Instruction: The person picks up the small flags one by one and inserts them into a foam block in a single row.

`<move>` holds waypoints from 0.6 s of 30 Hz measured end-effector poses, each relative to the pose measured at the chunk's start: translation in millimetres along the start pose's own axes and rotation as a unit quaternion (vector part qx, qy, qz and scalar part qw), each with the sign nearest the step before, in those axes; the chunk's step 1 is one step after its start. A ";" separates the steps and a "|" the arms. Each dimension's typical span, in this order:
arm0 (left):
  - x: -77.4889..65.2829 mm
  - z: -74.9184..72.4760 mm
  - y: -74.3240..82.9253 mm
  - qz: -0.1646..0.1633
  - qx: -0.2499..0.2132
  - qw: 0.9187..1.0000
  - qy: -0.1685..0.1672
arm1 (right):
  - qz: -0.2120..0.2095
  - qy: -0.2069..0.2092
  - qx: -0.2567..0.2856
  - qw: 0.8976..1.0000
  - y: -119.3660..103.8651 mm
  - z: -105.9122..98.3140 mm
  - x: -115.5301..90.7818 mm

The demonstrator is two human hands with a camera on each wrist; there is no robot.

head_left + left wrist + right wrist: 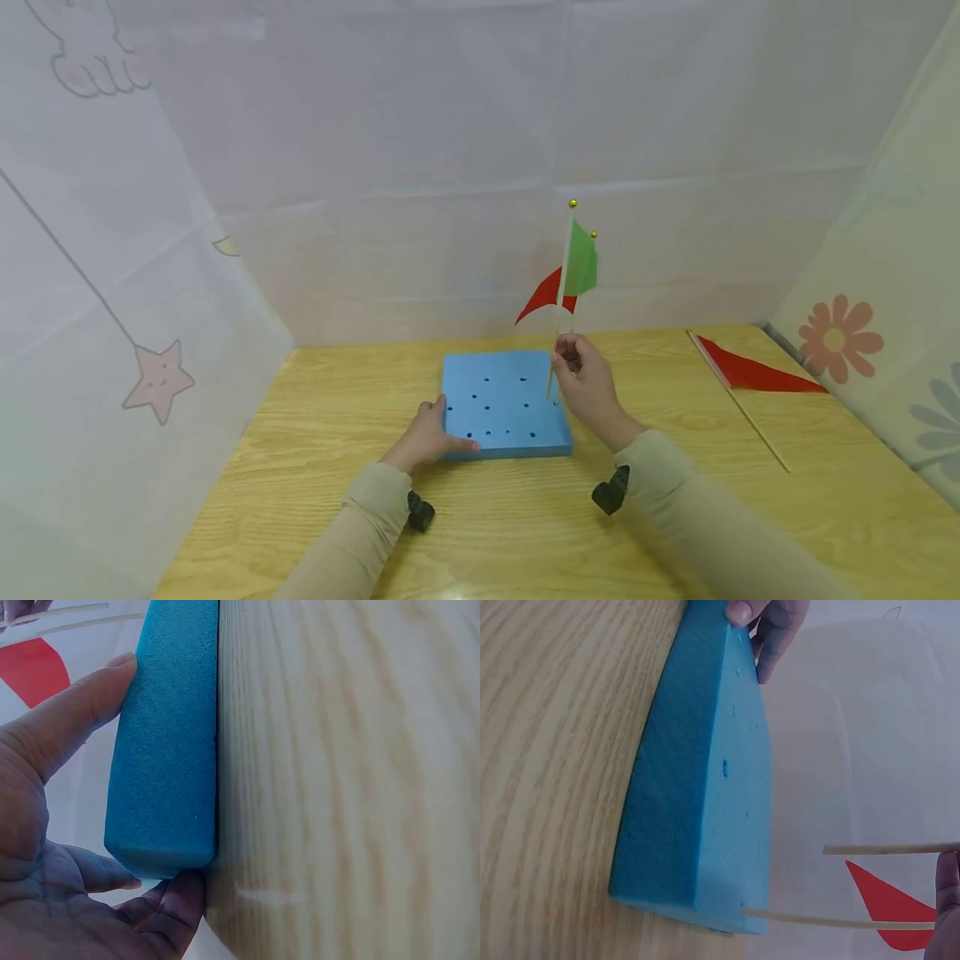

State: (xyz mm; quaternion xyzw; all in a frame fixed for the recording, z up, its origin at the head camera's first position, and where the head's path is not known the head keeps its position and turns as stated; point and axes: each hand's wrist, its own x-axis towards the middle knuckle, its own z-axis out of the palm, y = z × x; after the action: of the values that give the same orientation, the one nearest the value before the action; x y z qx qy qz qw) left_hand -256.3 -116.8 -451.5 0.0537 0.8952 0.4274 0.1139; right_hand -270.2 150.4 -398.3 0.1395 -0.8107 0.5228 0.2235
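Note:
A blue foam block (502, 367) with several small holes in its top lies flat on the table. My left hand (423, 435) holds its near left corner, the thumb (90, 694) along the front top edge and the other fingers against the left side. Above the block's right part, my right hand (588, 387) pinches the stick of a green flag (582, 262) topped by a gold ball. That stick's lower end (832, 849) hangs free over the block. Just behind, a red flag (546, 293) stands with its stick (802, 919) in the block near the right edge.
Another red flag (750, 371) lies on the wooden table (675, 367) to the right, its stick slanting toward me. White printed cloth (420, 167) hangs behind the table and at both sides. Both wrists carry small black cameras (611, 490).

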 end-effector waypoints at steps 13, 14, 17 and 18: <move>3.5 1.5 -2.2 0.003 0.008 1.000 0.001 | 0.020 -0.019 0.007 1.000 9.7 22.0 5.2; 3.3 1.3 -2.2 0.002 0.007 1.000 0.000 | 0.021 -0.020 0.008 1.000 10.8 23.3 5.5; 3.2 0.8 -1.8 -0.001 0.006 1.000 0.000 | 0.021 -0.022 0.011 0.999 13.0 26.3 6.5; 3.2 0.5 -1.7 -0.001 0.005 1.000 0.001 | 0.021 -0.023 0.013 0.999 13.4 27.2 6.8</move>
State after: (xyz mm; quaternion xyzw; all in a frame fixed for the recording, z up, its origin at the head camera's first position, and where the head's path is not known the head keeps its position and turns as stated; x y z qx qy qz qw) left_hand -259.2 -116.9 -453.6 0.0531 0.8976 0.4227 0.1136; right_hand -288.2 131.2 -414.9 0.1371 -0.8117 0.5341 0.1925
